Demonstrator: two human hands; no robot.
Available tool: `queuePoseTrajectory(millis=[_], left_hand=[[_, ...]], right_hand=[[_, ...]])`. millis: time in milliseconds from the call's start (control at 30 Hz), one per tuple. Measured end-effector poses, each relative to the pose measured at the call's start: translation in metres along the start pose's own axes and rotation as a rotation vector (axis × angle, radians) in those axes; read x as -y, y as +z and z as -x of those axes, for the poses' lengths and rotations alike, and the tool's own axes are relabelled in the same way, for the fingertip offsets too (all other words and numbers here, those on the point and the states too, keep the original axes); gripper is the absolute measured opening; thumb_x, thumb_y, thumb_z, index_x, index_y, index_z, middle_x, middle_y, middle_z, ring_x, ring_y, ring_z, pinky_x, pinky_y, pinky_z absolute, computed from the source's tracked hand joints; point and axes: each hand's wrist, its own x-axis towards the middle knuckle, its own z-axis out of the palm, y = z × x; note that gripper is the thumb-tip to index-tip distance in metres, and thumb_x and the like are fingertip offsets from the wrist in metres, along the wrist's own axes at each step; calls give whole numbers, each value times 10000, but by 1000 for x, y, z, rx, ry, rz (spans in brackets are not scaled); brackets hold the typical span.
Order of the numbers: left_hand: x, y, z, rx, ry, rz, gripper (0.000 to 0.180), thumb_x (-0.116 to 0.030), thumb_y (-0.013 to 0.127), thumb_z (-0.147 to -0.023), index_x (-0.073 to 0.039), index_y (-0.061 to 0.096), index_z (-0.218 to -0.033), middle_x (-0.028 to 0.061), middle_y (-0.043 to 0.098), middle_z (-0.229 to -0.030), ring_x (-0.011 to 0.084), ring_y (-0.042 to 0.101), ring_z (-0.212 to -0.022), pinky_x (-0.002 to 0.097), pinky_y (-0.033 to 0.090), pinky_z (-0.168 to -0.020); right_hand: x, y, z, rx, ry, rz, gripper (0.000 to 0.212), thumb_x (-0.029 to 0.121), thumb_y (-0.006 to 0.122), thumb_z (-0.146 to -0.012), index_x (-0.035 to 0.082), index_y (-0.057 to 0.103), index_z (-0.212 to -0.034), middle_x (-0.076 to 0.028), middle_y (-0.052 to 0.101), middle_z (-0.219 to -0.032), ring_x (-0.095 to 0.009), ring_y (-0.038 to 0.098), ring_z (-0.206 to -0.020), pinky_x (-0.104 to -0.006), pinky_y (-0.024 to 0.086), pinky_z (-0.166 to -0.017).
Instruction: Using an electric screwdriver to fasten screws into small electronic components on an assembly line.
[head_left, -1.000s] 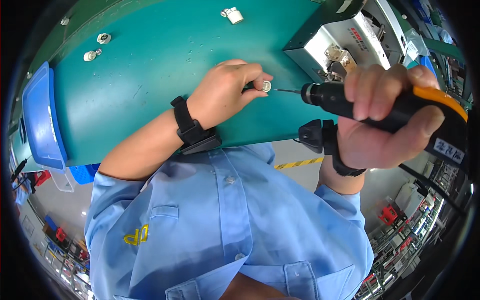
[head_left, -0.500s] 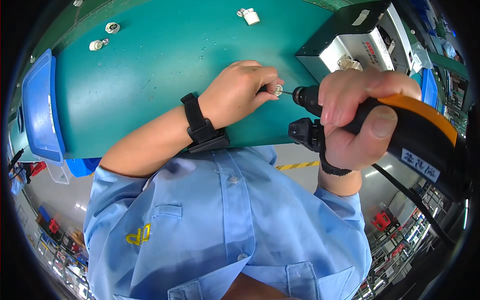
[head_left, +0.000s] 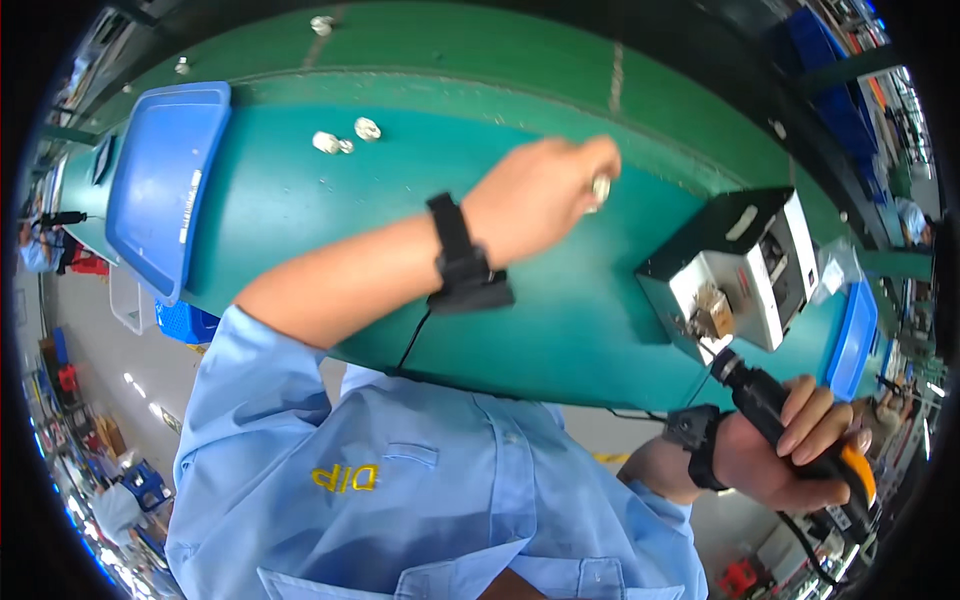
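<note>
My left hand [head_left: 535, 195] reaches out over the green bench top [head_left: 300, 220] and pinches a small silvery round part [head_left: 600, 187] between its fingertips. A black strap with a cord sits on that wrist. My right hand [head_left: 790, 450] is down at the lower right, near the bench's front edge, closed around a black and orange electric screwdriver [head_left: 775, 415]. The tool's tip points up toward a grey and white box-shaped device [head_left: 735, 270] and stays apart from the silvery part.
A blue plastic tray [head_left: 160, 185] lies at the left of the bench. Two or three small silvery parts [head_left: 340, 138] rest behind it near the bench's far side. Another blue bin [head_left: 855, 340] stands right of the device. Shelves and floor clutter surround the bench.
The screwdriver tip has left the silvery part; my right hand dropped down and right with the tool. My left hand carried the part farther out over the bench. The view has shifted.
</note>
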Motion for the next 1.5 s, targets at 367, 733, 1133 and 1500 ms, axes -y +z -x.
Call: queuePoseTrajectory(millis=[367,733,1133,1500], left_hand=[[-79,-111,5,-534,481,-137,624,-279,716,-804,-8,475,-1311,174,503,-1313,270,544,-1122,327,456,-897],[-118,-162,23,-767,573,-99,620,-423,481,-910,59,438,-1297,255,470,-1302,336,519,-1156,422,384,-1016],[-224,-186,35,-875,1006,175,574,-395,486,-912,65,462,-1254,266,506,-1226,338,536,-1132,419,396,-1011],[-258,-114,56,-379,812,473,533,-369,491,-914,71,485,-1215,277,539,-1156,341,550,-1110,416,406,-1007]], right_hand=[[-9,6,28,-5,126,265,402,437,555,-933,73,457,-1074,29,423,-588,-67,400,-481,-233,297,-483],[16,22,27,-9,253,299,405,412,621,-896,90,426,-1047,16,419,-549,-104,384,-396,-263,344,-434],[49,23,85,-113,420,277,243,85,577,-879,58,453,-1085,-62,475,-575,-172,463,-480,-310,402,-484],[34,21,53,-95,358,302,216,20,613,-850,7,484,-1022,-59,503,-653,-155,518,-530,-279,432,-502]])
